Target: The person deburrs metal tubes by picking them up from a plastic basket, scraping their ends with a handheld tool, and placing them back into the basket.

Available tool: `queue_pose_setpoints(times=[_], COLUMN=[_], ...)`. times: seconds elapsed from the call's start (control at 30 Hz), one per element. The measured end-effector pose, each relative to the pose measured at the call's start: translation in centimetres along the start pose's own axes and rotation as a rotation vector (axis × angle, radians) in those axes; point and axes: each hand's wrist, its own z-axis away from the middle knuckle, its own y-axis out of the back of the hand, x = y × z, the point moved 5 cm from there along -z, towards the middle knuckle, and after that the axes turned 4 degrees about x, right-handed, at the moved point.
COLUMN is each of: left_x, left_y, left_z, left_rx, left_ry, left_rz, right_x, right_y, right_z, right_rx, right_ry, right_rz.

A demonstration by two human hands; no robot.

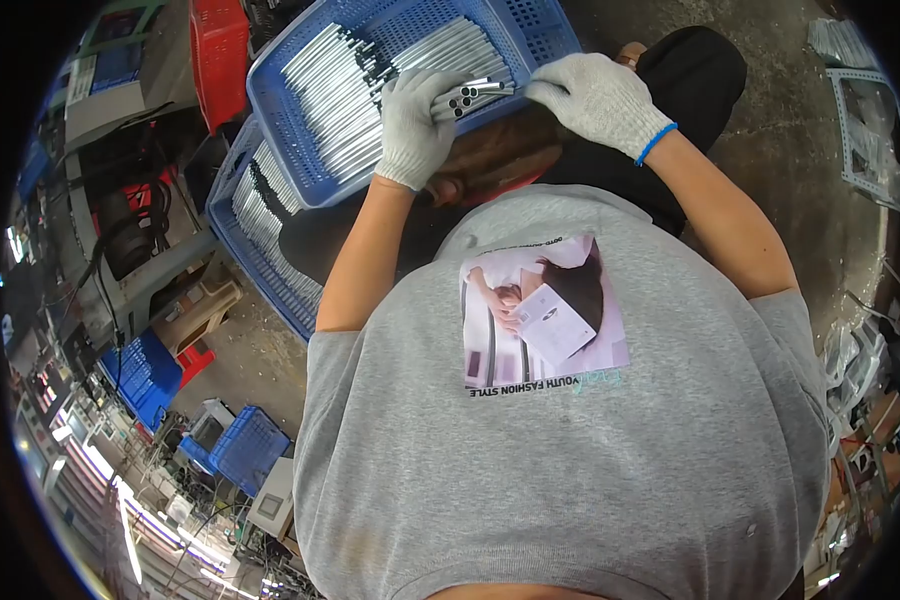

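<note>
My left hand [415,122], in a white knit glove, is closed around a small bundle of shiny metal tubes [467,98], their open ends pointing right. It is over the near side of a blue plastic crate [322,190] in which many similar tubes [338,100] lie in two groups. My right hand [602,100], gloved with a blue cuff edge, is at the crate's right corner. Its fingers are bent together at the rim; what they hold, if anything, is hidden.
Below and left of the crate, another blue crate [262,262] holds more tubes. A red bin [220,62] stands at its upper left. Machinery with cables [120,240] is on the left. At far right stands a light-coloured metal frame [858,130]. My dark-trousered leg [705,85] is beside the right hand.
</note>
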Motion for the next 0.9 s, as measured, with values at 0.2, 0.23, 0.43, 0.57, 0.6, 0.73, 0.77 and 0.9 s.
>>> queue_pose_setpoints(times=[0.2, 0.23, 0.43, 0.57, 0.6, 0.73, 0.77, 0.9], left_x=[0.8, 1.1, 0.5, -0.2, -0.4, -1.0, -1.2, -2.8], left_y=[0.3, 0.4, 0.3, -0.6, -0.9, -1.2, -1.3, -3.1], left_z=[0.3, 0.2, 0.4, 1.3, 1.4, 1.3, 1.2, 0.6], left_rx=[0.032, 0.026, 0.029, 0.039, 0.045, 0.023, 0.006, -0.184], left_ry=[0.004, 0.0, 0.013, 0.049, 0.063, 0.105, 0.116, 0.321], left_rz=[-0.081, -0.099, -0.064, -0.023, -0.014, -0.022, -0.03, 0.007], right_x=[-1.0, -1.0, 0.0, 0.0, 0.0, 0.5, 0.7, 1.8], right_y=[0.5, 0.9, 0.3, -1.1, -1.4, -1.8, -1.8, -2.3], right_z=[0.5, 0.3, -0.1, 0.3, 0.4, -0.2, -0.4, -0.7], right_rx=[-0.103, -0.084, 0.046, -0.049, -0.111, -0.153, -0.141, -0.073], right_ry=[0.002, -0.002, 0.024, -0.001, -0.016, -0.061, -0.079, -0.112], right_rz=[-0.088, -0.081, -0.094, -0.132, -0.143, -0.232, -0.272, -0.189])
